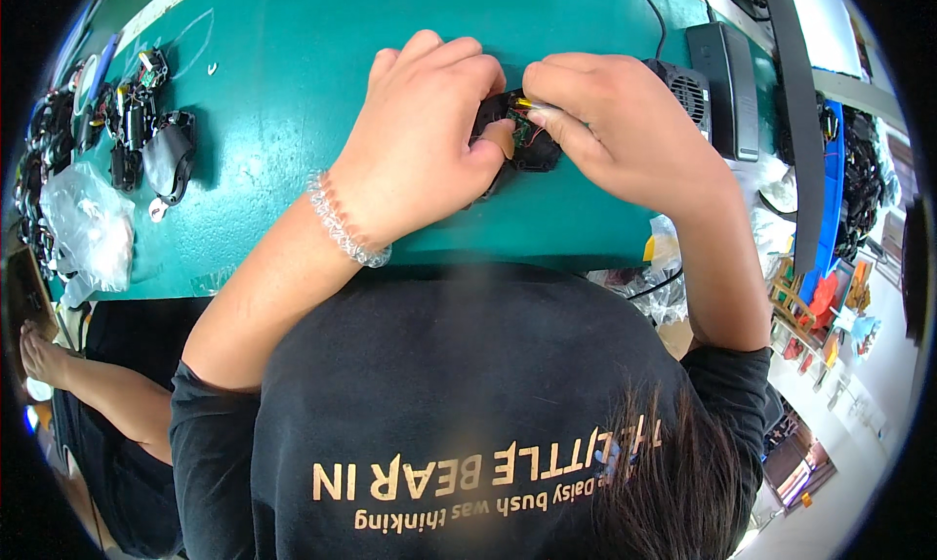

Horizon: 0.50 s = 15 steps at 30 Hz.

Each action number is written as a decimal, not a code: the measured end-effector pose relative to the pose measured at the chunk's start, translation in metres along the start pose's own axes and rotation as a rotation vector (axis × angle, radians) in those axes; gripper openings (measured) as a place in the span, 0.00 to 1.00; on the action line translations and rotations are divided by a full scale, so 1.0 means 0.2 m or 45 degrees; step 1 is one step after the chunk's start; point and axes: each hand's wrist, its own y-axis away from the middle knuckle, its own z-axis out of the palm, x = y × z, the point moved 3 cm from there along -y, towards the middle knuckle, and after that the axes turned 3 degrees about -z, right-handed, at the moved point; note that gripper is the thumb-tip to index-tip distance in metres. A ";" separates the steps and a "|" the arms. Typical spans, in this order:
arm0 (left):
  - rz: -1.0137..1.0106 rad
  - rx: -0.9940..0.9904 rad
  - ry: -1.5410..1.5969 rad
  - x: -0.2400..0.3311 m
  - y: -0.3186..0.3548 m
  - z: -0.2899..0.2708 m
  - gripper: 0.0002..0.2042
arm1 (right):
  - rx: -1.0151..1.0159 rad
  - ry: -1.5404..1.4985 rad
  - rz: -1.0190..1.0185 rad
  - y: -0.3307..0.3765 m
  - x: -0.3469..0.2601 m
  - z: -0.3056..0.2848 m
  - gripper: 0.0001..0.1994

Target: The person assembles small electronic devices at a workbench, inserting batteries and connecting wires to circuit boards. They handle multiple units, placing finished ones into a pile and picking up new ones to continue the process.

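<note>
My left hand (429,121), with a clear coiled band at its wrist, grips a small black plastic housing (538,157) from its left side. The thumb presses on the inside of the housing. A green circuit board (523,126) with thin red wires shows in the opened housing. From the right, my right hand (620,121) is closed, thumb and forefinger pinched over the board at a thin yellow wire (525,103). The fingertips partly hide what lies between them. Both hands are just above the green table mat (293,92).
Several black device parts with wires (137,121) lie at the left, beside a clear plastic bag (88,228). A black box-shaped unit (722,92) and a vented black part (683,92) stand at the right. Beyond is a blue bin (830,199). Another person's arm (98,380) shows at lower left.
</note>
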 end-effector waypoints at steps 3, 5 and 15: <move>0.016 0.019 0.007 0.00 0.00 0.00 0.10 | 0.019 0.006 0.004 0.00 0.00 0.00 0.04; 0.021 0.024 0.011 0.00 0.00 0.00 0.10 | 0.030 0.003 0.011 0.01 0.01 -0.01 0.04; 0.010 0.018 -0.006 0.00 0.00 0.00 0.11 | 0.098 -0.099 0.037 0.03 0.01 -0.01 0.05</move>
